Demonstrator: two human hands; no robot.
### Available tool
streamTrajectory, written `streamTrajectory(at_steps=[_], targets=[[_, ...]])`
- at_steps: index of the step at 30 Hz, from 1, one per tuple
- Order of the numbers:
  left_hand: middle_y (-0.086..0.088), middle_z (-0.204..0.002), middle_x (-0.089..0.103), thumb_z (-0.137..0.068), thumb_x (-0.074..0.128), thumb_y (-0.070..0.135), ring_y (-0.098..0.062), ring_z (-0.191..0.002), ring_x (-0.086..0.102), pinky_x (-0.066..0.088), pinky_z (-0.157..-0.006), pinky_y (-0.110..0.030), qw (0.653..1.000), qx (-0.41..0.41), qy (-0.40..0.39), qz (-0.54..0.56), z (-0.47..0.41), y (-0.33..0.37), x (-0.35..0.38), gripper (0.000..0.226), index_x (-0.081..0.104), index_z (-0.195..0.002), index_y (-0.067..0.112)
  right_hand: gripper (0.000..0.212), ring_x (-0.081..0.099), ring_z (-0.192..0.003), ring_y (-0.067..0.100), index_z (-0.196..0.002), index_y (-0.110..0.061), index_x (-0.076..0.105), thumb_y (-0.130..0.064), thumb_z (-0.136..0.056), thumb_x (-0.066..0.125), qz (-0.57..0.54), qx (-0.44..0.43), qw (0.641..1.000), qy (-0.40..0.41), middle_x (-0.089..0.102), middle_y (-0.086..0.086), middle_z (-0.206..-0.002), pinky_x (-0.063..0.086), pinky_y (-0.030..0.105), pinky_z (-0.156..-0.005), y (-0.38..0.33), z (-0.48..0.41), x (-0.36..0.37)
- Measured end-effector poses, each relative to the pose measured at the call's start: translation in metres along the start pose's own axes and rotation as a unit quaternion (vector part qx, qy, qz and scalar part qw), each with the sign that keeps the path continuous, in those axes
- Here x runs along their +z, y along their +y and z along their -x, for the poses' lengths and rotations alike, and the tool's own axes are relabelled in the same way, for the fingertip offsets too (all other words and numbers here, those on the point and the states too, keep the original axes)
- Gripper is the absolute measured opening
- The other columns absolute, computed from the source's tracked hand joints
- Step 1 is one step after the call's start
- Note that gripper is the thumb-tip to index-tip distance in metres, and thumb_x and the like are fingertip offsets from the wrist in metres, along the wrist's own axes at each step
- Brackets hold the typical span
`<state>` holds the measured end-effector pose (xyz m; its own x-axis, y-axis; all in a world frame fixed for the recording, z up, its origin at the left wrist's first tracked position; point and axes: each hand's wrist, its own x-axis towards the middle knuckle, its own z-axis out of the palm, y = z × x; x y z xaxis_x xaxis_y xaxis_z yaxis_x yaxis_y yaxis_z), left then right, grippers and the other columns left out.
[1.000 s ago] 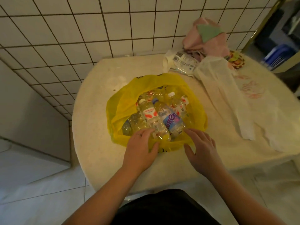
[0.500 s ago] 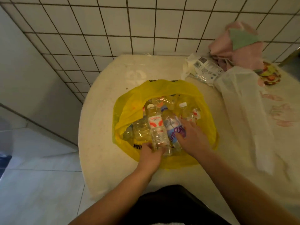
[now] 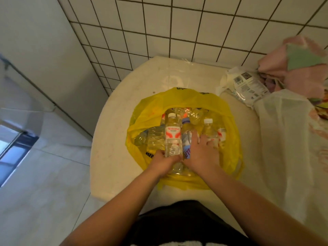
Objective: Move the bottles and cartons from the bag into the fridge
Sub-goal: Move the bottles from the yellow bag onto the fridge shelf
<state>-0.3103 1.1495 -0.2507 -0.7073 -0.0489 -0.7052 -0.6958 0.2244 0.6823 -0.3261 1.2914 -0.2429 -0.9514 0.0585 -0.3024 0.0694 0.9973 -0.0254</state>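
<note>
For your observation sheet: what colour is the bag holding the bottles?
The bag is yellow; head view.

A translucent yellow plastic bag point(image 3: 179, 99) holds clear plastic bottles point(image 3: 173, 137) with red-and-white labels; the round stone table point(image 3: 115, 139) is cream.

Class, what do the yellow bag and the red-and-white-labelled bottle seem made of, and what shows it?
Yellow bag: likely thin, glossy plastic film; it crumples and looks translucent.
Red-and-white-labelled bottle: likely clear, shiny plastic; ribbed see-through wall, white cap.

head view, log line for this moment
stage: hands in yellow bag | left hand: grips red-label water bottle | right hand: rests on blue-label bottle | fridge: unseen
</note>
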Motion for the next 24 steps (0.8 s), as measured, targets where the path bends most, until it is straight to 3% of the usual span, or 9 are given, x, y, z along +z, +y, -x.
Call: streamTrajectory(at_steps=[3,8,12,15,17,20,22,24], targets=[[0.002,-0.112,0.066,-0.076,0.078,0.039,-0.013,-0.091,0.065,0.054,-0.072,-0.032,1.000,0.002,0.006,0.001,0.000,0.000,-0.002,0.056,0.054,-0.121,0.017,0.121,0.034,-0.133,0.043,-0.152,-0.022,-0.012,-0.060,-0.074,0.071,0.028,-0.020,0.999,-0.011,0.019,0.023,-0.151,0.039,0.048,-0.104,-0.004,0.003,-0.001],[0.000,-0.110,0.069,-0.078,0.076,0.039,-0.020,-0.096,0.067,0.059,-0.077,-0.037,0.998,-0.021,-0.023,0.056,0.004,-0.003,-0.010,0.056,0.056,-0.127,0.021,0.122,0.024,-0.138,0.044,-0.150,-0.030,-0.019,-0.056,-0.074,0.072,-0.041,-0.009,0.999,-0.022,0.014,0.022,-0.153,0.033,0.053,-0.110,-0.002,0.004,0.001],[-0.008,-0.111,0.071,-0.081,0.074,0.032,-0.027,-0.104,0.067,0.057,-0.089,-0.048,0.988,-0.031,-0.059,0.142,0.009,-0.005,-0.014,0.049,0.059,-0.124,0.016,0.117,0.031,-0.135,0.039,-0.152,-0.033,-0.008,-0.054,-0.071,0.074,-0.165,-0.006,0.986,-0.020,0.026,0.016,-0.151,0.037,0.050,-0.107,0.012,0.004,-0.001],[-0.010,-0.108,0.071,-0.088,0.066,0.033,-0.027,-0.099,0.067,0.058,-0.083,-0.041,0.970,-0.059,-0.086,0.220,0.016,-0.005,-0.016,0.037,0.059,-0.121,0.016,0.102,0.047,-0.123,0.031,-0.153,-0.028,0.013,-0.037,-0.074,0.076,-0.338,0.026,0.939,-0.061,0.041,0.009,-0.142,0.046,0.043,-0.097,0.022,0.003,-0.012],[-0.009,-0.095,0.072,-0.087,0.063,0.033,-0.023,-0.084,0.067,0.056,-0.069,-0.031,0.956,-0.070,-0.112,0.263,0.024,-0.003,-0.018,0.033,0.061,-0.114,0.013,0.077,0.057,-0.102,0.024,-0.143,-0.021,0.038,-0.022,-0.075,0.073,-0.500,0.059,0.858,-0.101,0.053,0.007,-0.118,0.050,0.037,-0.081,0.029,0.007,-0.020],[-0.009,-0.084,0.069,-0.073,0.065,0.037,-0.019,-0.068,0.065,0.053,-0.055,-0.025,0.938,-0.072,-0.151,0.303,0.036,-0.002,-0.017,0.041,0.064,-0.105,0.010,0.045,0.062,-0.072,0.023,-0.110,-0.004,0.060,-0.020,-0.067,0.063,-0.722,0.111,0.651,-0.207,0.062,0.012,-0.090,0.048,0.030,-0.061,0.050,0.017,-0.025],[-0.010,-0.081,0.068,-0.073,0.064,0.037,-0.020,-0.064,0.064,0.051,-0.052,-0.023,0.929,-0.070,-0.174,0.320,0.044,-0.002,-0.014,0.041,0.065,-0.101,0.008,0.050,0.063,-0.064,0.023,-0.102,0.001,0.058,-0.022,-0.059,0.072,-0.815,0.104,0.503,-0.270,0.061,0.015,-0.081,0.051,0.029,-0.055,0.063,0.029,-0.024],[-0.011,-0.084,0.066,-0.073,0.063,0.040,-0.022,-0.067,0.061,0.048,-0.054,-0.024,0.920,-0.075,-0.191,0.335,0.049,-0.006,-0.010,0.042,0.066,-0.100,0.008,0.080,0.066,-0.065,0.025,-0.107,0.003,0.058,-0.020,-0.035,0.086,-0.856,0.086,0.419,-0.289,0.064,0.017,-0.080,0.055,0.031,-0.053,0.073,0.038,-0.023]])
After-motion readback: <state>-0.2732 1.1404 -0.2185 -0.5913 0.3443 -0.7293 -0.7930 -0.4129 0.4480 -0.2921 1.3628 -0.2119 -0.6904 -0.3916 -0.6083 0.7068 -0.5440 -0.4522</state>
